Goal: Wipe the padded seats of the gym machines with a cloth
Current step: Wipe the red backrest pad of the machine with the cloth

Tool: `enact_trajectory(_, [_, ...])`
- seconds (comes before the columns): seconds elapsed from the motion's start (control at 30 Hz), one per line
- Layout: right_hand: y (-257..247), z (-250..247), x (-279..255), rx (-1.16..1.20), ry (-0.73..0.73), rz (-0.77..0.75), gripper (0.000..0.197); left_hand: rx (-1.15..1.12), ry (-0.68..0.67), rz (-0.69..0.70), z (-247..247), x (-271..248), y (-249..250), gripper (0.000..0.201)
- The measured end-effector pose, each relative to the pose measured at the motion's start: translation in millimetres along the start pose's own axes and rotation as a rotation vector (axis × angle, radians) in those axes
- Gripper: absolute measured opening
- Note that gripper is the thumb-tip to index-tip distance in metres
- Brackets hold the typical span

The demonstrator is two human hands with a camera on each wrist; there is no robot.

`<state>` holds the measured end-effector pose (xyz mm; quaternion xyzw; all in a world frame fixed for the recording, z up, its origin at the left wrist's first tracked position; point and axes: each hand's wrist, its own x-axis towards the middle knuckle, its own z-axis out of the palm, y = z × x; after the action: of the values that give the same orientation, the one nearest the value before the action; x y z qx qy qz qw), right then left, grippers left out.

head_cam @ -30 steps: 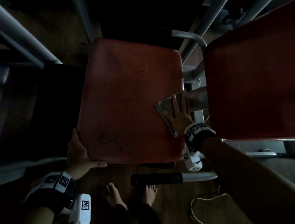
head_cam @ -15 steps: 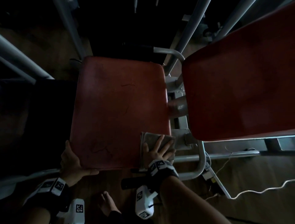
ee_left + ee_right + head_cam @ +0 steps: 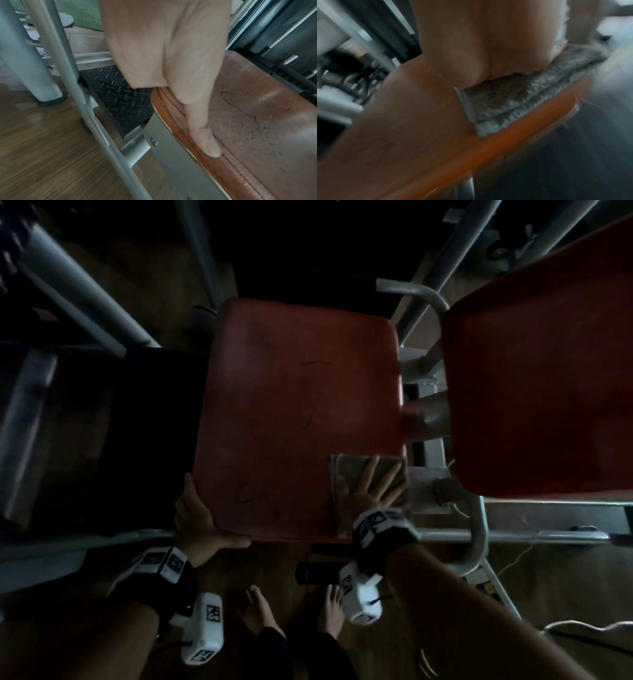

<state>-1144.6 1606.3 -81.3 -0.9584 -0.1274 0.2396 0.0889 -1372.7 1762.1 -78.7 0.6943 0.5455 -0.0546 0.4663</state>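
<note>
1. Cloth (image 3: 368, 479) placement: folded grey square lying flat on the near right corner of the red padded seat (image 3: 294, 412), its right edge at or just over the seat's right edge.
2. Our right hand (image 3: 364, 491) lies on top of the cloth, fingers straight and spread, palm pressing down; nothing is pinched. The right wrist view (image 3: 513, 106) is blurred but confirms the palm flat on the cloth beside the seat's rim.
3. Our left hand (image 3: 198, 515) braces the near left corner of the seat. The thumb (image 3: 204, 135) lies along the top seam; the other fingers look wrapped under the edge, though we cannot see them fully.
4. Key relation: the unwiped stretch of seat lies away from us and to the left of the cloth. The seat's long axis runs away from us.
5. Judgement: the right hand is the working hand, the left merely steadies.
6. Second red pad (image 3: 548, 371) sits to the right, apart from the cloth.
</note>
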Motion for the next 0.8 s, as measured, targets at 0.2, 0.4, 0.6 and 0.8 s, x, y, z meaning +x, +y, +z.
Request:
enact_trajectory(0.2, [-18.4, -22.3, 40.7, -0.247, -0.080, -0.307, 0.097, 0.037, -0.035, -0.047, -1.8, -2.9, 1.3, 0.169])
enact_trajectory(0.4, [4.1, -40.1, 20.1, -0.522, 0.045, -1.130, 0.072, 0.027, -0.074, -0.076, -7.5, -6.8, 5.3, 0.166])
enact_trajectory(0.6, [13.7, -43.6, 13.9, -0.716, -0.075, -1.529, 0.088, 0.014, -0.075, -0.085, -8.9, -8.1, 6.7, 0.165])
enact_trajectory(0.8, [-7.8, -40.4, 16.1, -0.695, -0.061, -1.606, 0.058, 0.025, -0.083, -0.076, -10.4, -9.6, 3.8, 0.167])
